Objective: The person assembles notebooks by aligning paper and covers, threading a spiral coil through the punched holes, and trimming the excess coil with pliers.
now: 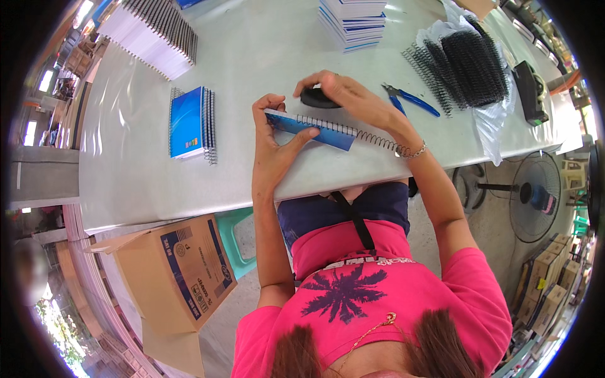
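Note:
My left hand [276,140] grips the left end of a blue-covered notebook [315,129] standing on edge on the grey table [252,57]. A black wire spiral [378,140] runs along the notebook's top edge and sticks out past its right end. My right hand [343,96] arches over the notebook, fingers on the spiral's coils. A black oval object [318,97] lies just behind the notebook, under my right hand.
A small stack of finished blue spiral notebooks [189,123] lies to the left. Blue-handled pliers [409,99] and a heap of black spirals [469,63] on plastic lie right. Notebook stacks [353,22] [157,34] sit at the back. Cardboard box [176,271] and fan [535,195] on the floor.

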The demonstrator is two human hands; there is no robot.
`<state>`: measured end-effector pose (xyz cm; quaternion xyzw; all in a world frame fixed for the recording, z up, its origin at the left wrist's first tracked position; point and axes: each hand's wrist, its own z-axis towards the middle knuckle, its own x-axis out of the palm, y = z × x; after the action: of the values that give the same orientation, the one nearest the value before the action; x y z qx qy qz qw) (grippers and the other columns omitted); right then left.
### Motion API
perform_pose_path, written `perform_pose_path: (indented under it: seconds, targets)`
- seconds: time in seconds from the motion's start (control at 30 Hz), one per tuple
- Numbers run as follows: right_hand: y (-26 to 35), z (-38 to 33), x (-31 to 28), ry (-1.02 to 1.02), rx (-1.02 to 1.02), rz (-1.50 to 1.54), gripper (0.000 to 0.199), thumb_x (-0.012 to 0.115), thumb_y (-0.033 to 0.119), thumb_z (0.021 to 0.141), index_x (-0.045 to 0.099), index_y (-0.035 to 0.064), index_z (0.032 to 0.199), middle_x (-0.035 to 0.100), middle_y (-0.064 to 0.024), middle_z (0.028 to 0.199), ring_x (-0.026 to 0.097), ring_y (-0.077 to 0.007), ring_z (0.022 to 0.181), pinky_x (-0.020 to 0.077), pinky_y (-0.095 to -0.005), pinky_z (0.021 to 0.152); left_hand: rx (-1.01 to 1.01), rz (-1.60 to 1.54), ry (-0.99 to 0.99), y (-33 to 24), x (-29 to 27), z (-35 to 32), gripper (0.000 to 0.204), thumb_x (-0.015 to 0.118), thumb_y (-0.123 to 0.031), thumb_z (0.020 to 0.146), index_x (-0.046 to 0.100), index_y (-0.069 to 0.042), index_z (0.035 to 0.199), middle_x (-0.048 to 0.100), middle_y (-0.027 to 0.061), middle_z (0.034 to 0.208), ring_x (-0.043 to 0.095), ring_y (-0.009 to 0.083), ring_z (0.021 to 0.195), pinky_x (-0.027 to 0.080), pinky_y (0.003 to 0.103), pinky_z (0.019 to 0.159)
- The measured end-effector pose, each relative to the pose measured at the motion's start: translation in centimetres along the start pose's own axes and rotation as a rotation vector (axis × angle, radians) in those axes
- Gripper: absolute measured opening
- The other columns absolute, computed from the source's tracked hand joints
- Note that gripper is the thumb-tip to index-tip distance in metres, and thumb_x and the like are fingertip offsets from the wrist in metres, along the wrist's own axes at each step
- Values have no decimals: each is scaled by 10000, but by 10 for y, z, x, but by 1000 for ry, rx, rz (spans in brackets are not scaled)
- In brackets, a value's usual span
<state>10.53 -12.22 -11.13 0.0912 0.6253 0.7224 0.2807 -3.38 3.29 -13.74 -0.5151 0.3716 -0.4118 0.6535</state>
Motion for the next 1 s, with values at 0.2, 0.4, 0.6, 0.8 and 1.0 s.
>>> perform_pose_path:
  seconds: [0.2,0.4,0.6,0.8,1.0]
  targets:
    - [36,-1,5,59,-22,64,615,378,608,1021,632,71,1180,639,-111,1063,576,-208,1052,424,-347,967,-24,-69,3,1,1,0,766,876,-169,741,388,-79,1324,447,87,1215,427,217,1190,344,349,1057]
    - [-3,-3,-6,28,-180,-449,389,390,405,1064,582,128,1257,635,-90,1053,561,-282,999,435,-383,946,-34,-66,3,-1,1,-2,737,848,-163,775,382,-79,1340,443,101,1211,428,220,1192,348,341,1056]
    - [17,1,0,166,-262,-788,283,387,242,1054,543,49,1190,598,-119,1074,550,-306,1035,432,-398,946,-34,-84,32,1,-2,0,735,816,-149,804,370,-105,1386,443,109,1192,436,215,1183,349,334,1057]
    - [24,11,-3,211,-453,-796,319,444,159,988,519,71,1285,627,-117,1085,584,-333,1042,442,-412,950,-2,-5,51,1,-2,0,765,790,-123,819,329,-108,1430,439,100,1179,462,211,1162,374,334,1034]
    - [17,21,-3,213,-54,-467,399,452,194,1007,496,122,1397,646,-93,1054,587,-284,1000,446,-341,898,-62,-72,33,-9,-1,-4,743,758,-98,850,316,-108,1447,455,101,1169,476,217,1153,393,338,1035]
